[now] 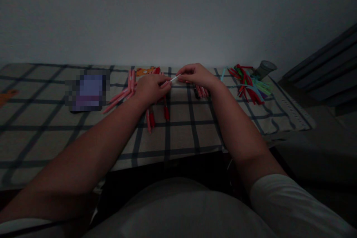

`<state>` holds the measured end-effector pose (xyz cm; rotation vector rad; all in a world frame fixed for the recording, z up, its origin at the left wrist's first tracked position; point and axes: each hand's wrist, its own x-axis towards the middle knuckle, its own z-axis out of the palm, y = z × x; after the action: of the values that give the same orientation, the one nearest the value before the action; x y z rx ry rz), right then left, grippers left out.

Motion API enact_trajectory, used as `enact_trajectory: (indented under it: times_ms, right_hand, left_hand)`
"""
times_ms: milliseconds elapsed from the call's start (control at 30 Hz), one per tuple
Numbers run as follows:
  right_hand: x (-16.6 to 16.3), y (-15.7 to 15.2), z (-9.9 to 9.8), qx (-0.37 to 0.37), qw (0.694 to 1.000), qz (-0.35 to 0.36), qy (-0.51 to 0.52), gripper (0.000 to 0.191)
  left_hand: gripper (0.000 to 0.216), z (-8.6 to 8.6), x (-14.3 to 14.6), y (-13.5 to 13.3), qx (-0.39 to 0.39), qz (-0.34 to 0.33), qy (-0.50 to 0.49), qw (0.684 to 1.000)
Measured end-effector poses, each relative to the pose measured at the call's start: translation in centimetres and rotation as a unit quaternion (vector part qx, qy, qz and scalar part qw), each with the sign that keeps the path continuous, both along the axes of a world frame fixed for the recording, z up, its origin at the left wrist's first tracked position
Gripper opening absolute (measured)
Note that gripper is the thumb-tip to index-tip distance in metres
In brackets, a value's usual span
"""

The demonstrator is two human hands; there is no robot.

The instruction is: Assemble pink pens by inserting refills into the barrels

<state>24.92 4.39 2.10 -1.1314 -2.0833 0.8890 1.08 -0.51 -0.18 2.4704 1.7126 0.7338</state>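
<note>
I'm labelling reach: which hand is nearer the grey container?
Right. The right hand is left of the grey container, apart from it; the left hand is farther left.

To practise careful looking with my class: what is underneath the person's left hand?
Pink sticks show beside the left hand, and red pieces on its near side, on the checked cloth. The hand covers what lies beneath, so whether sticks continue there can't be seen.

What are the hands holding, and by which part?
A thin white stick: the right hand pinches one end with its fingertips; the left hand grips the opposite end, where pink shows.
</note>
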Motion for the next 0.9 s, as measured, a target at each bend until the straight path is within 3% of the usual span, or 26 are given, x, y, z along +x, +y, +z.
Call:
enact_trajectory:
  times_ms: [333,633,900]
  right_hand:
    - [0.1,0.0,-0.1,-0.008,0.999,-0.024,-0.025,0.026]
    - [0.8,0.3,-0.8,0.092,0.969,-0.080,-0.216,0.028]
    - [0.3,-1.1,0.2,0.064,0.950,-0.075,-0.298,0.042]
  left_hand:
    - [0.043,-0.5,-0.1,0.5,0.008,0.000,-0.014,1.000]
    - [0.044,-0.3,0.0,0.3,-0.002,0.015,-0.004,1.000]
    - [0.044,-0.3,0.0,0.4,-0.013,0.017,-0.001,1.000]
